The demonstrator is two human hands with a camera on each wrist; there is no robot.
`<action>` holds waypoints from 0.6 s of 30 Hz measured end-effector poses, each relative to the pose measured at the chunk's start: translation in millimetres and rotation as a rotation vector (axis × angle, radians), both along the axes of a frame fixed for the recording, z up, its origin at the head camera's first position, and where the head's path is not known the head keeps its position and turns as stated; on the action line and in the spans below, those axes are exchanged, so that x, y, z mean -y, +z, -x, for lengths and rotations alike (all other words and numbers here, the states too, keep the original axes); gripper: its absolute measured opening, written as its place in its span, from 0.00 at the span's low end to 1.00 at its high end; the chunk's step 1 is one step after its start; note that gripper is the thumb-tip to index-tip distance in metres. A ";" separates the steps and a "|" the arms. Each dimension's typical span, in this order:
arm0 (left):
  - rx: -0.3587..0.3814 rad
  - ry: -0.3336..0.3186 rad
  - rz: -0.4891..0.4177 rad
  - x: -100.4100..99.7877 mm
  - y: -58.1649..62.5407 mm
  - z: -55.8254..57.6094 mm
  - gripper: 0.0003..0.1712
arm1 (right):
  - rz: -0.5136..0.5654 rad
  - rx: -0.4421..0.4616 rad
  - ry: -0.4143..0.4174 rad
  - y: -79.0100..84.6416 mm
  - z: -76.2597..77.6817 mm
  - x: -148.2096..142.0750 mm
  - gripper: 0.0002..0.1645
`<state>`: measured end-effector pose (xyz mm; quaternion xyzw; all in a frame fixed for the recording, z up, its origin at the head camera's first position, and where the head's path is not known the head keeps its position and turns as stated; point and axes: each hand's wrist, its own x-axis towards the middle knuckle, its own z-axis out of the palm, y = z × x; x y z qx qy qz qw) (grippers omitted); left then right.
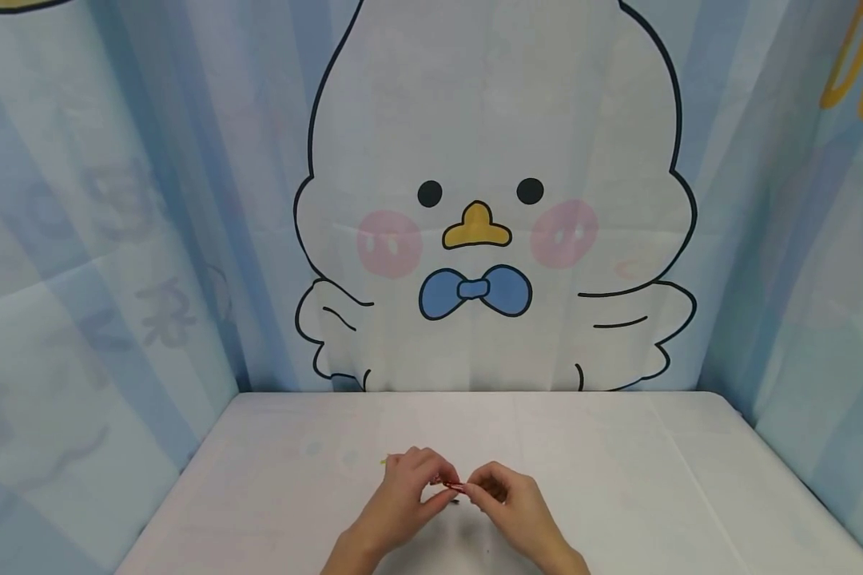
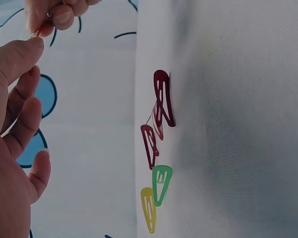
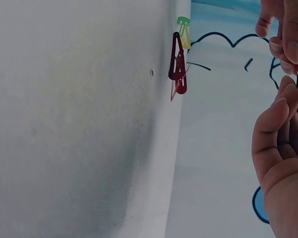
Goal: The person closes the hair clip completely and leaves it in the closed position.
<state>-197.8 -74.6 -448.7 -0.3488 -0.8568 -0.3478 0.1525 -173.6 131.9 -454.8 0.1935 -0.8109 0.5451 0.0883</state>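
In front of me my left hand and my right hand meet over the table. Between their fingertips they pinch a small shiny red hair clip, mostly covered by the fingers. The left wrist view shows several snap hair clips on the table beyond the hands. A dark red clip overlaps a thinner red one, with another red clip touching them. Beside these are a green clip and a yellow clip, which overlap in this view.
The white-covered table reaches back to a printed curtain with a cartoon bird. Blue striped curtains enclose both sides. A tiny dark speck shows on the tabletop.
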 end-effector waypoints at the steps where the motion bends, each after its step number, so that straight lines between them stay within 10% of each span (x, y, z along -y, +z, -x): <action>1: 0.001 -0.001 -0.001 -0.4 -0.6 0.0 0.11 | 0.002 0.004 0.002 -0.2 -0.1 -0.3 0.07; 18: 0.336 -0.058 -0.184 1.7 -6.9 2.3 0.10 | -0.008 0.067 0.012 2.8 1.1 -5.3 0.07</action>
